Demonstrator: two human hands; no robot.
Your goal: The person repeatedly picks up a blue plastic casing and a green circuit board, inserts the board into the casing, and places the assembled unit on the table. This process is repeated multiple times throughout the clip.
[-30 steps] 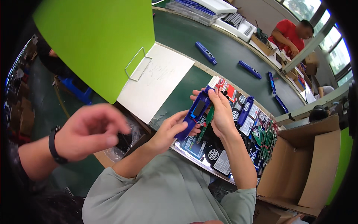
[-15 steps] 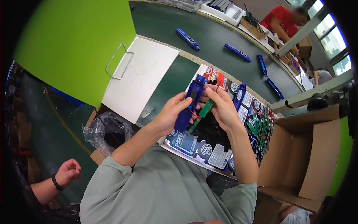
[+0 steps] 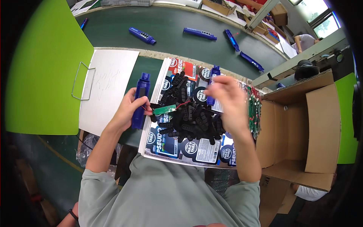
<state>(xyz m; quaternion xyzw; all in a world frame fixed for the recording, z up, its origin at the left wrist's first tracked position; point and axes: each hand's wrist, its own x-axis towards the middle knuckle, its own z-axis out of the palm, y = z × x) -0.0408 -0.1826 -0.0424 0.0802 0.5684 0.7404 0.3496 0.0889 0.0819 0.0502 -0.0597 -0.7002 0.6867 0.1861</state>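
Note:
My left hand (image 3: pixel 127 110) is closed around a long blue plastic housing (image 3: pixel 143 85), held upright over the left edge of the printed sheets (image 3: pixel 166 149). Red wires run from the housing to a narrow green circuit board (image 3: pixel 165 109), which hangs out to its right. Below the board lies a heap of small black ribbed pieces (image 3: pixel 187 117). My right hand (image 3: pixel 230 102) is raised beside a second blue housing (image 3: pixel 214 72) at the back of the sheets. Motion smears its fingers, so whether they hold anything is unclear.
Several blue housings (image 3: pixel 142 35) lie on the curved green surface (image 3: pixel 162 22) behind. A bundle of wired green boards (image 3: pixel 253 109) sits at right, beside an open cardboard box (image 3: pixel 287 132). A white board (image 3: pixel 107 83) and green panel (image 3: pixel 45 75) stand left. Another person's banded wrist (image 3: pixel 72 215) shows lower left.
My right hand has let go of the circuit board and moved right. The board now dangles by its wires from the housing in my left hand. The view has shifted.

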